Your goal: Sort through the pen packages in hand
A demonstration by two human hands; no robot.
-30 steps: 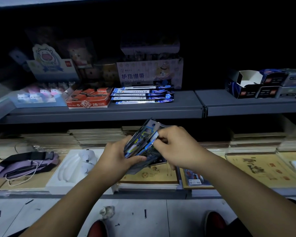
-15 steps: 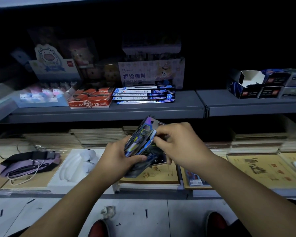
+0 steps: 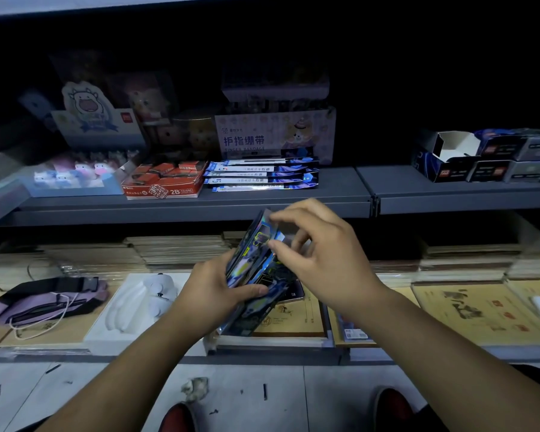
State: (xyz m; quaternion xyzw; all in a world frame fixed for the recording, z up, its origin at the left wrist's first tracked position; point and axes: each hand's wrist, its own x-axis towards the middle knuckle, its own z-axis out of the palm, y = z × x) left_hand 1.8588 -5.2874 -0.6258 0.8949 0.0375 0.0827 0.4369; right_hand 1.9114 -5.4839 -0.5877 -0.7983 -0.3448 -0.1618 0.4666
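My left hand [image 3: 214,289] grips a stack of shiny blue and black flat packets [image 3: 256,275] from below, thumb across the front. My right hand [image 3: 321,254] is at the top of the stack, its fingertips pinching the upper edge of one packet [image 3: 264,232] and drawing it away from the others. The stack is held over the lower shelf, just below the edge of the grey middle shelf [image 3: 340,198]. Several like packets [image 3: 262,174] lie in a pile on that middle shelf.
A red 2B box [image 3: 162,182], a tray of small animal figures [image 3: 72,176] and a finger bandage box [image 3: 275,135] stand on the middle shelf. Dark boxes [image 3: 487,157] sit at right. Below lie tan booklets [image 3: 480,310], a white tray [image 3: 138,304] and a purple pouch [image 3: 47,302].
My right hand has risen along the stack and its fingers have spread, now pinching the top edge of one packet. The left hand still holds the stack, lifted slightly.
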